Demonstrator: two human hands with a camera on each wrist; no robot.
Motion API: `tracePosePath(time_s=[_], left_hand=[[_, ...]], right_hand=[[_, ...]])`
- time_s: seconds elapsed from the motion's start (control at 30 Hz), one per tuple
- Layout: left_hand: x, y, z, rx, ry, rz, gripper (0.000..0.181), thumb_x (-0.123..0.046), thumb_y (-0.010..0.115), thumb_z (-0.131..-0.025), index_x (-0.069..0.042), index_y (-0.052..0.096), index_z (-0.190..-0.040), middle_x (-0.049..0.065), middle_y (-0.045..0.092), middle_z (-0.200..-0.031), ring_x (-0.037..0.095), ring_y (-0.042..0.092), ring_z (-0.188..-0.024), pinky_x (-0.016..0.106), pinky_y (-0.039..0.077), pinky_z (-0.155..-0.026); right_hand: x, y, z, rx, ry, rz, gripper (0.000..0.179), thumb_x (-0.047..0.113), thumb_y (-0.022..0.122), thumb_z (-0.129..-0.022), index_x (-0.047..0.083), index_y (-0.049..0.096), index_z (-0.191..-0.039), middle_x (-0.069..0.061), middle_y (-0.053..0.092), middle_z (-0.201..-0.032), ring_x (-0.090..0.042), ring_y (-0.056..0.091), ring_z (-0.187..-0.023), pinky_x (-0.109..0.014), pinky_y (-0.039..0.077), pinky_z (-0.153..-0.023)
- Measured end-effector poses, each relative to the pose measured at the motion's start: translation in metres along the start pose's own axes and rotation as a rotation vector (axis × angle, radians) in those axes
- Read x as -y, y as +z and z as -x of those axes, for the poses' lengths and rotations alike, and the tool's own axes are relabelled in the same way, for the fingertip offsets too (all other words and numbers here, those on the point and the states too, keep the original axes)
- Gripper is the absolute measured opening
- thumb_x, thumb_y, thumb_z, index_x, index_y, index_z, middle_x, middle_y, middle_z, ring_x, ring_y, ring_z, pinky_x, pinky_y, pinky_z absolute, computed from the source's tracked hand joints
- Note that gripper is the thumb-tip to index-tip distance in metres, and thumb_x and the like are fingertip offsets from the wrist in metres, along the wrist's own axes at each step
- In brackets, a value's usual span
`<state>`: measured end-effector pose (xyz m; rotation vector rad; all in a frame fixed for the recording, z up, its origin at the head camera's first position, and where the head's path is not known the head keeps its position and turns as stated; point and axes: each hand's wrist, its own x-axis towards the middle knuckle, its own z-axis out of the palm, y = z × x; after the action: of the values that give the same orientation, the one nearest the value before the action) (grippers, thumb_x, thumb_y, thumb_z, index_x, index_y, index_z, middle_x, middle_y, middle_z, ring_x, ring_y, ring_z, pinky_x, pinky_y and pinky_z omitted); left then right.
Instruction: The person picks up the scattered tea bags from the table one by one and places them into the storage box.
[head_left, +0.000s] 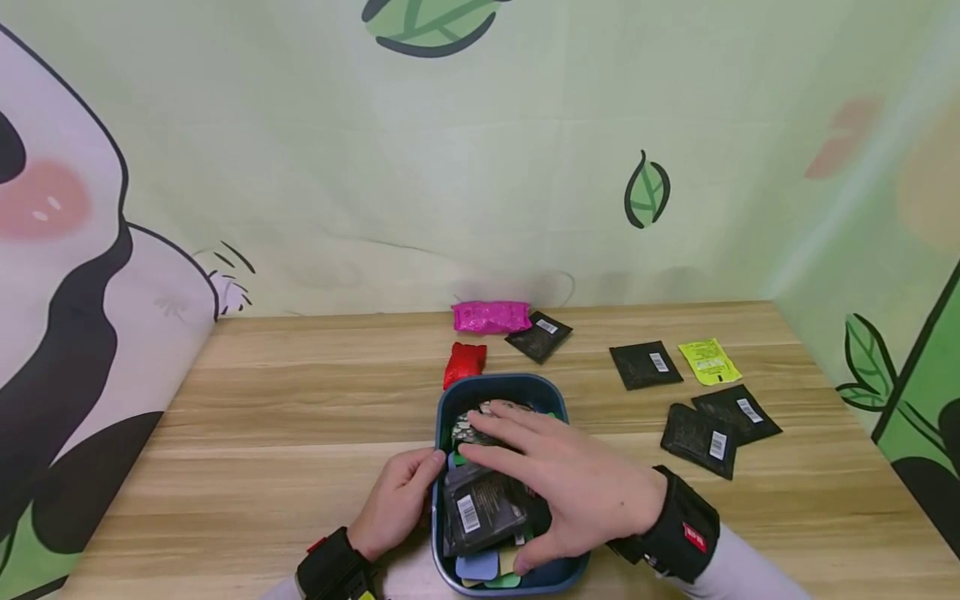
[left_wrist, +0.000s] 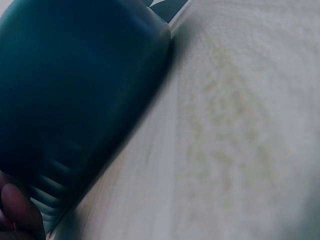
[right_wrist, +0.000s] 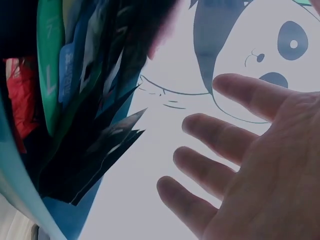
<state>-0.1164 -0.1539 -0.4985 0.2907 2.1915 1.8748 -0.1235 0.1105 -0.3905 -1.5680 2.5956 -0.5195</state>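
Note:
A dark blue plastic bin (head_left: 441,417) stands at the front middle of the table, full of small packets and colored cards. My left hand (head_left: 397,496) grips its left side, thumb at the rim; fingertips (left_wrist: 22,212) show low against the ribbed wall in the left wrist view. Over the bin's right half, my right hand (head_left: 562,479) is spread with straight, parted fingers (right_wrist: 200,172) and nothing in its palm. Below it in the head view lies a black packet (head_left: 487,517) with a white barcode label. Light blue cards (head_left: 477,567) peek out beneath that packet.
Behind the bin lie a red packet (head_left: 464,363), a shiny pink packet (head_left: 491,317) and a black packet (head_left: 542,337). To the right are several more black packets (head_left: 647,366) and a yellow packet (head_left: 709,362). A printed cloth backdrop (head_left: 525,167) rises along the table's back edge.

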Motion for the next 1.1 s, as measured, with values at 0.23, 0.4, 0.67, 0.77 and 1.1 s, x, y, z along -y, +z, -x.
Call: tracePosePath(time_s=[0.23, 0.4, 0.67, 0.77, 1.1], left_hand=[[0.001, -0.001, 0.000, 0.005, -0.006, 0.004, 0.050, -0.043, 0.041, -0.104, -0.001, 0.061, -0.088, 0.005, 0.045, -0.061, 0.016, 0.045, -0.050, 0.029, 0.037, -0.047], [0.001, -0.001, 0.001, -0.003, -0.028, 0.013, 0.048, -0.044, 0.042, -0.103, -0.003, 0.065, -0.093, 0.005, 0.046, -0.063, 0.017, 0.045, -0.051, 0.029, 0.038, -0.048], [0.001, 0.000, 0.000, 0.006, -0.036, 0.014, 0.048, -0.044, 0.042, -0.103, -0.003, 0.063, -0.090, 0.006, 0.045, -0.063, 0.018, 0.045, -0.051, 0.029, 0.039, -0.048], [0.002, 0.000, -0.001, 0.006, -0.038, 0.013, 0.048, -0.043, 0.042, -0.103, -0.003, 0.063, -0.090, 0.006, 0.045, -0.063, 0.018, 0.046, -0.052, 0.029, 0.038, -0.048], [0.002, 0.000, 0.000, 0.011, -0.057, 0.012, 0.054, -0.052, 0.043, -0.100, -0.002, 0.061, -0.089, 0.006, 0.044, -0.064, 0.019, 0.046, -0.053, 0.029, 0.038, -0.049]], right_hand=[[-0.006, -0.001, 0.001, 0.018, 0.068, -0.038, 0.106, 0.080, 0.061, -0.071, 0.034, 0.026, -0.159, 0.009, 0.009, -0.166, -0.024, 0.012, -0.152, -0.055, 0.026, -0.111], [-0.015, -0.002, 0.002, 0.017, 0.129, -0.039, 0.107, 0.077, 0.067, -0.069, 0.031, 0.030, -0.159, 0.011, 0.008, -0.166, -0.023, 0.009, -0.153, -0.055, 0.022, -0.112], [-0.047, -0.014, 0.013, -0.051, 0.286, -0.059, 0.107, 0.076, 0.065, -0.072, 0.033, 0.024, -0.160, 0.008, 0.006, -0.167, -0.025, 0.013, -0.152, -0.056, 0.030, -0.108], [-0.065, -0.017, 0.018, -0.095, 0.346, -0.013, 0.107, 0.078, 0.061, -0.074, 0.026, 0.026, -0.160, 0.001, 0.009, -0.167, -0.029, 0.017, -0.151, -0.058, 0.027, -0.110], [-0.120, -0.017, 0.039, -0.130, 0.594, 0.103, 0.105, 0.080, 0.045, -0.083, 0.007, 0.030, -0.158, -0.022, 0.024, -0.161, -0.042, 0.024, -0.146, -0.058, 0.027, -0.110]])
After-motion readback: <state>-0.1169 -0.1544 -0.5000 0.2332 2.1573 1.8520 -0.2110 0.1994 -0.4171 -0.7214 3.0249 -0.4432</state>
